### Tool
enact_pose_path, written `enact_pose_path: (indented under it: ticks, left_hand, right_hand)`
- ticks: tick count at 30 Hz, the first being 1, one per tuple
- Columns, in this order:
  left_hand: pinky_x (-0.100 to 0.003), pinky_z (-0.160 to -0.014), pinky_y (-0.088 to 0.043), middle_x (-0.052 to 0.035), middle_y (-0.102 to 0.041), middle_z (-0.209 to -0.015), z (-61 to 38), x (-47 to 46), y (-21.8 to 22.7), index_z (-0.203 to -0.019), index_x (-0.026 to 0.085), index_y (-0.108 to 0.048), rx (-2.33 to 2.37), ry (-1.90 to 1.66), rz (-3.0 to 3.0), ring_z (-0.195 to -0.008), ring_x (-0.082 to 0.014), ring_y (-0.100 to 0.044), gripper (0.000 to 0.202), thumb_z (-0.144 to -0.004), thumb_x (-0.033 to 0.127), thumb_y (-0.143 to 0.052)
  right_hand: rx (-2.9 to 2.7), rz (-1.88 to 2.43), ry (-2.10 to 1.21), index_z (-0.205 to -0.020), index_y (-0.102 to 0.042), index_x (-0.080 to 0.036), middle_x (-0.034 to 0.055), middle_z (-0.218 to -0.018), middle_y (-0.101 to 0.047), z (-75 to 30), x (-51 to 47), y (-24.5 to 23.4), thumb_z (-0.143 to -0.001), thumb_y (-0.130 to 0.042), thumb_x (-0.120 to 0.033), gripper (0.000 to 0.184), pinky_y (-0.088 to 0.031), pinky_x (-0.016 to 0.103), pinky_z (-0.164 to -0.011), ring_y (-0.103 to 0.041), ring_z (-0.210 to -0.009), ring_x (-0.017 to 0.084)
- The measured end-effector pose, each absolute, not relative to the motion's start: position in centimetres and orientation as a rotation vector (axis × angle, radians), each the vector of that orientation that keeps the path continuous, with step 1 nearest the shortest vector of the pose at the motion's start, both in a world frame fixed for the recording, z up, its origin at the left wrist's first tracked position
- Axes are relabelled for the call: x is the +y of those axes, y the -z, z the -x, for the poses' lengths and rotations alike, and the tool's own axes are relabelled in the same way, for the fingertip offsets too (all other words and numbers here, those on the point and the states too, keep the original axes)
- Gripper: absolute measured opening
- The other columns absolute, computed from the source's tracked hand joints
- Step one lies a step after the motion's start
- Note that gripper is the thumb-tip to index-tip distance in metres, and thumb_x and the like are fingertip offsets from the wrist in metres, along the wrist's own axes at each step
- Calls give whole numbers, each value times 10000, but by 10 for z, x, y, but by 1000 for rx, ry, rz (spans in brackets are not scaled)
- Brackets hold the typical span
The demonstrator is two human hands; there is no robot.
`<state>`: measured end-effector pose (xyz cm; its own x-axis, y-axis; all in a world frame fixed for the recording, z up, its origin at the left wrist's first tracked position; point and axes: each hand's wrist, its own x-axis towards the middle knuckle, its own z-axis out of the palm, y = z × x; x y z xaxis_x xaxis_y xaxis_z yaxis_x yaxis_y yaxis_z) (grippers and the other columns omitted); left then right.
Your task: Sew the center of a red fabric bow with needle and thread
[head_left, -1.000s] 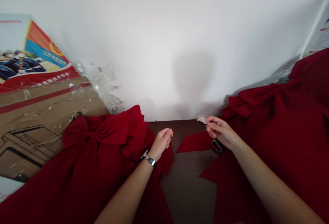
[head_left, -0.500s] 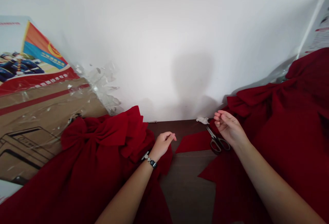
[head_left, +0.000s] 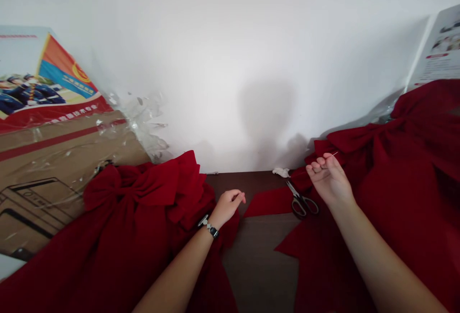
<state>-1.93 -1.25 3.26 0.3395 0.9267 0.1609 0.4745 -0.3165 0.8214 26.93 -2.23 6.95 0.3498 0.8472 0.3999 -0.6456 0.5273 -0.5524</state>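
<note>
My left hand (head_left: 227, 207) is closed in a pinch above the dark table, beside a pile of red fabric bows (head_left: 129, 191). What it holds, if anything, is too small to make out. On the right, my right hand (head_left: 330, 179) is raised with thumb and index finger pinched on a thin, pale needle (head_left: 335, 154), its tip showing past the fingers. Below that hand lies a pair of scissors (head_left: 302, 203) with dark handles, partly over a red fabric strip (head_left: 271, 202). More red bows (head_left: 381, 143) are heaped behind and beside my right forearm.
A cardboard box (head_left: 53, 183) wrapped in torn clear plastic (head_left: 145, 119) stands at left, a printed poster (head_left: 46, 80) above it. A crumpled white scrap (head_left: 281, 172) lies by the white wall (head_left: 201, 63). Another printed sheet (head_left: 440, 54) is at right. Dark tabletop (head_left: 260, 265) shows between the piles.
My right hand has shifted slightly right and turned its palm more into view, and the needle now shows at its fingertips. My left hand has stayed almost still.
</note>
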Motion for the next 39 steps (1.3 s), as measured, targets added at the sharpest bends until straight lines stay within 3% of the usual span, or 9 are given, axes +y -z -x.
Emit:
enact_pose_path:
  ticks: [7,11,15,25,30,32,34,36,39]
  left_hand:
    - [-258,-563,-262,43,-394,-553,19,-14,-35,-638,171,-543,1238,-831,-1935,-540,-121,-365,341,-839,413,-412]
    - [-259,-569,-269,38,-402,-559,19,-14,-33,-635,172,-535,1250,-846,-1927,-550,-126,-374,330,-840,396,-406]
    - [-259,-561,-279,37,-410,-548,18,-15,-32,-633,170,-544,1242,-869,-1924,-536,-126,-381,315,-844,362,-411]
    - [-252,-722,-451,-40,-603,-927,36,-62,-106,-956,197,-564,1158,-1166,-2005,-817,-155,-550,200,-891,355,-459]
    - [-380,-982,-416,-75,-608,-1111,102,-91,-143,-1056,204,-558,1775,-1184,-2454,-1061,-235,-542,225,-890,318,-459]
    - [-468,-1035,-378,-120,-555,-1253,130,-95,-142,-1183,187,-514,2216,-940,-2484,-1192,-326,-480,433,-816,410,-565]
    - [-487,-1001,-408,-183,-466,-1377,151,-97,-136,-1262,144,-464,2464,-693,-2434,-1242,-384,-450,617,-764,479,-605]
    - [-417,-915,-468,-167,-496,-1370,163,-99,-133,-1236,155,-487,2534,-596,-2394,-1173,-336,-537,479,-835,417,-506]
    - [-353,-685,-484,-100,-695,-1041,173,-106,-150,-1103,219,-569,2797,-659,-2118,-858,-279,-665,328,-908,348,-339]
  right_hand:
    - [-765,303,-946,-864,-671,-205,-71,-585,-411,-267,-29,-75,-667,-852,-316,290,-347,140,-432,-292,-445,25]
    - [-823,412,-853,-877,-661,-237,-60,-580,-349,-271,-28,-74,-716,-801,-364,249,-228,184,-388,-231,-447,58]
    - [-892,500,-829,-872,-657,-246,-57,-573,-322,-270,-27,-71,-726,-771,-404,243,-210,209,-402,-215,-453,71]
    - [-940,501,-899,-865,-718,-193,-34,-543,-424,-263,-25,-63,-697,-813,-361,256,-331,177,-460,-353,-496,63]
    - [-928,544,-862,-792,-737,-201,15,-707,-597,-262,-24,-59,-631,-854,-399,281,-491,204,-645,-541,-678,111]
    - [-927,572,-858,-784,-741,-210,25,-790,-637,-261,-23,-58,-621,-859,-411,284,-512,212,-697,-577,-729,126]
    - [-957,585,-869,-795,-745,-216,23,-781,-635,-260,-23,-56,-638,-848,-418,276,-513,202,-683,-573,-712,120]
    - [-989,580,-879,-811,-748,-223,17,-751,-618,-259,-23,-55,-664,-832,-415,256,-504,189,-645,-548,-681,110]
    - [-1005,574,-875,-828,-750,-227,18,-724,-596,-260,-22,-53,-685,-821,-404,238,-491,184,-599,-521,-664,109]
